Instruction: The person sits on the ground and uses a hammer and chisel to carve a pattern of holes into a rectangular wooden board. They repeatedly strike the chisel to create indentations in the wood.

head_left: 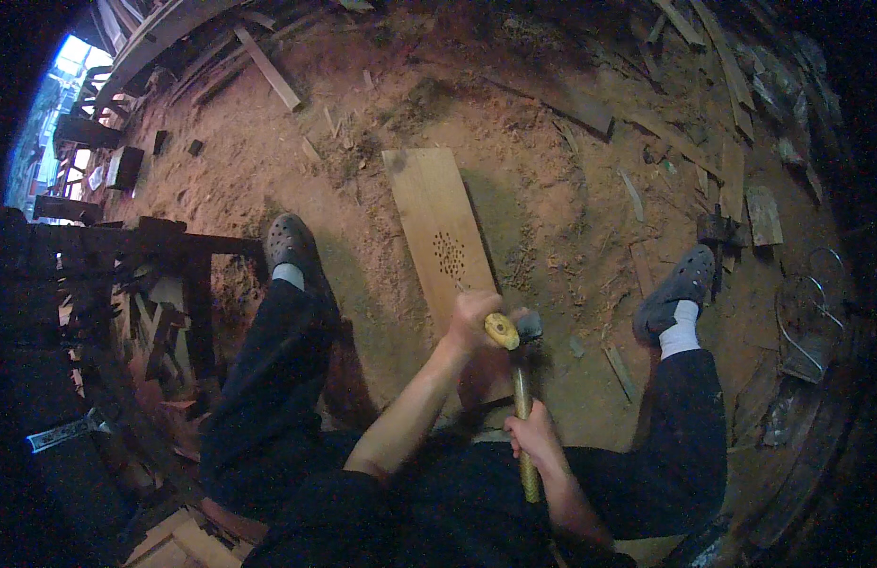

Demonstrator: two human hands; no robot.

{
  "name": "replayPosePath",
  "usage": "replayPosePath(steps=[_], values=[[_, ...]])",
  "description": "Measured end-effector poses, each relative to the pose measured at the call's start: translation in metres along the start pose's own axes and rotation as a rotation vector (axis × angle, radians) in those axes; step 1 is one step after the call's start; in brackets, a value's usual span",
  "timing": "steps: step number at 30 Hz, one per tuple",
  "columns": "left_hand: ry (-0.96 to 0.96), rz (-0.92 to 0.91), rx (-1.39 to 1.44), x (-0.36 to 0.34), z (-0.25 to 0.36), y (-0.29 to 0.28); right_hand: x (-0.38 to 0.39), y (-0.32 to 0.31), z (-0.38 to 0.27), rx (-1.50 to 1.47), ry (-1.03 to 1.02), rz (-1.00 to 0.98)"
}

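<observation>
A pale wooden board (424,185) lies lengthwise on the ground between my legs, with a cluster of dark holes or notches (448,254) in its surface. My left hand (473,314) is closed round a chisel-like tool with a yellow handle (502,331); its thin tip points toward the board beside the notches, and most of its shank is hidden by my fingers. In my right hand (537,436) is a hammer, gripped by its yellowish handle (522,390). The hammer head (529,326) is right beside the butt of the yellow handle; whether they touch I cannot tell.
Reddish earth (353,189) strewn with wood scraps surrounds the board. My shoes (292,241) stand on either side of it. A dark wooden frame (173,241) is at the left. Offcuts (765,216) and a dark metal block (719,229) lie at the right.
</observation>
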State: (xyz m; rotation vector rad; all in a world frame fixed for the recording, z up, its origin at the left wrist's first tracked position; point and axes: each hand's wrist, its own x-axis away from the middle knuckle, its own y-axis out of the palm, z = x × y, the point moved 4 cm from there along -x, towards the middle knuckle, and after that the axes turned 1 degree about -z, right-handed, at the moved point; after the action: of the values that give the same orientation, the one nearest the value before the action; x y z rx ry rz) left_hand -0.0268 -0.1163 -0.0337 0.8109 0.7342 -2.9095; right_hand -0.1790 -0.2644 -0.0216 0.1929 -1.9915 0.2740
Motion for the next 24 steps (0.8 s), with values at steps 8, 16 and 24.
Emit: replayPosePath(steps=[8,16,24], values=[[0.004,0.034,0.022,-0.0053,0.0019,-0.0019,-0.0056,0.0003,0.0064,0.008,0.002,-0.004],[-0.012,0.054,0.013,-0.0037,0.0009,-0.0002,-0.0019,0.0023,0.002,-0.022,0.015,-0.005],[-0.015,0.037,0.031,-0.0058,0.001,0.0006,-0.0034,0.0007,0.0026,0.001,0.012,-0.001]])
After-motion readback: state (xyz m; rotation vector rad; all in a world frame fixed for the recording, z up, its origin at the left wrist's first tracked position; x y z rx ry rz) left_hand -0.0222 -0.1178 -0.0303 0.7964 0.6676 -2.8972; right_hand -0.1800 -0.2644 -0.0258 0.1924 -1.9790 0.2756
